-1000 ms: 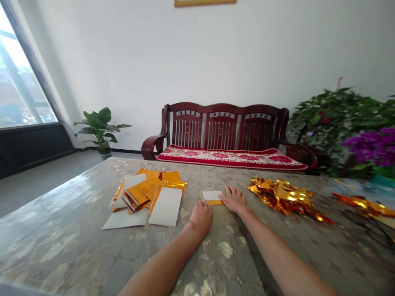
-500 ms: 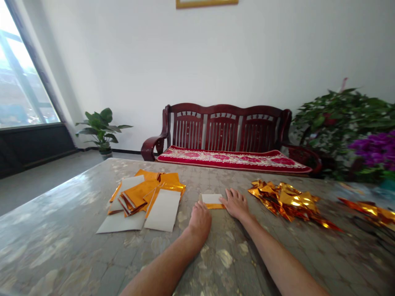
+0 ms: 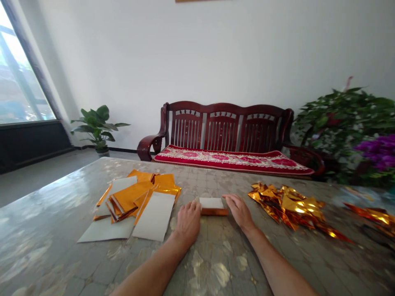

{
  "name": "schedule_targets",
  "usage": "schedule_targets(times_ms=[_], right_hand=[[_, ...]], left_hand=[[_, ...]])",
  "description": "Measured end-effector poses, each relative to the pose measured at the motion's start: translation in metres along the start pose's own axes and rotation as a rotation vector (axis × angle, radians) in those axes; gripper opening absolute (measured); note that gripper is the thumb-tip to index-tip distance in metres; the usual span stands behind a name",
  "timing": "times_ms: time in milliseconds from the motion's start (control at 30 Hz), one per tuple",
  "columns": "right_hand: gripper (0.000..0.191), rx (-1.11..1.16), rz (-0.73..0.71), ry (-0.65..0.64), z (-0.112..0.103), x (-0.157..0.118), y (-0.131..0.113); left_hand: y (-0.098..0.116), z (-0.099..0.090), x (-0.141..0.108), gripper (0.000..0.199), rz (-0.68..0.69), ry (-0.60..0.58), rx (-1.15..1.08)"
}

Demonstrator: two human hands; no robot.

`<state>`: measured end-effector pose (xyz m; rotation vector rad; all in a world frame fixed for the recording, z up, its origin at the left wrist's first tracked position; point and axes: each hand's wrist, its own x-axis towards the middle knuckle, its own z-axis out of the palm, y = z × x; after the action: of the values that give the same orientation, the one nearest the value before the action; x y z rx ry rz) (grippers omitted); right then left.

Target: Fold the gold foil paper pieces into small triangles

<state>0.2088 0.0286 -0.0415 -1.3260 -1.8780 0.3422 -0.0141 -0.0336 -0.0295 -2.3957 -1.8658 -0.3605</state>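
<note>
At the center of the frame, I see a small piece of paper (image 3: pixel 211 203) lying on a patterned table (image 3: pixel 61 246), white on top with a gold strip (image 3: pixel 214 211) along its near edge. Half a second ago that strip lay flat and bright; now it looks darker and stands up like a low wall. I judge the fold is raised but not pressed down.

My left hand (image 3: pixel 189 220) rests at the paper's left edge with fingers curled close together; I cannot tell whether they pinch it. My right hand (image 3: pixel 240 211), which overlapped the paper a moment ago, has shifted to its far right corner, fingers bent and close together; whether they grip, I cannot tell, as the thumb is hidden.

Left of center lies a loose pile of gold and white sheets (image 3: pixel 154 216). Right of center is a heap of shiny gold folded pieces (image 3: pixel 293 201). Behind the table, mid-frame, stands a dark red wooden bench (image 3: pixel 225 127).
</note>
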Motion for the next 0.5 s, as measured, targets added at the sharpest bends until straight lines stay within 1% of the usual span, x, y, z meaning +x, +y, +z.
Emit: schedule_targets(times_ms=[67, 233, 400, 500], right_hand=[[0.044, 0.003, -0.026, -0.034, 0.0, -0.002, -0.004], [0.044, -0.017, 0.003, -0.083, -0.004, -0.003, -0.012], [0.044, -0.006, -0.034, -0.133, -0.005, -0.005, -0.016], [0.039, -0.025, -0.05, -0.14, -0.005, -0.005, -0.019]], left_hand=[[-0.002, -0.002, 0.0, 0.034, -0.022, 0.014, -0.05], [-0.001, -0.007, 0.003, 0.036, -0.062, 0.066, -0.158], [0.004, -0.01, 0.004, 0.029, 0.001, 0.166, -0.225], [0.009, -0.012, 0.001, 0.022, 0.054, 0.192, -0.247]])
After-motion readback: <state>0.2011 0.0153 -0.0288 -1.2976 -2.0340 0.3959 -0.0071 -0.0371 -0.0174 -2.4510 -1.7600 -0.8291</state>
